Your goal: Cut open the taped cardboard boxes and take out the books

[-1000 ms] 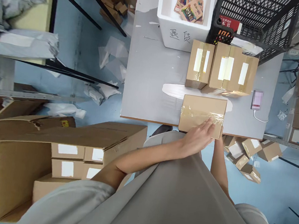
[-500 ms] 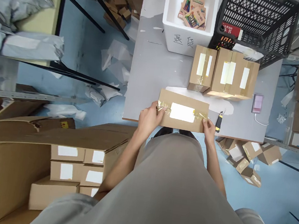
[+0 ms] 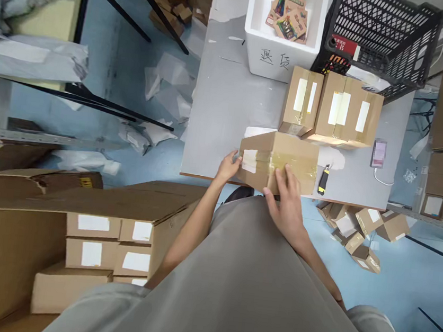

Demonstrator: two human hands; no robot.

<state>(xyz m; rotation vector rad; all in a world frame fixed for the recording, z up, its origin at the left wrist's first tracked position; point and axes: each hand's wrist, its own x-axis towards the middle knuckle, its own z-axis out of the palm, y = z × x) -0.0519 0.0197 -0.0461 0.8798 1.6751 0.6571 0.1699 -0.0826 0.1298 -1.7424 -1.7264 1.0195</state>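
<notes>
Taped cardboard box (image 3: pixel 297 169) sits at tabletop's (image 3: pixel 229 97) front edge, directly before person. Left hand (image 3: pixel 228 167) at box's left end, fingers bent; can't tell whether they pinch. Right hand (image 3: pixel 287 205) touching taped side, fingers spread. Farther back, white bin (image 3: pixel 273 62), handwriting on front, small colourful packs (image 3: pixel 289 22) inside. Black mesh crate (image 3: pixel 395 44) alongside, red printed item (image 3: pixel 344 44) in near corner. Big open carton (image 3: pixel 11 259), lower left, holds stacked boxes (image 3: pixel 75 252), several with white labels.
</notes>
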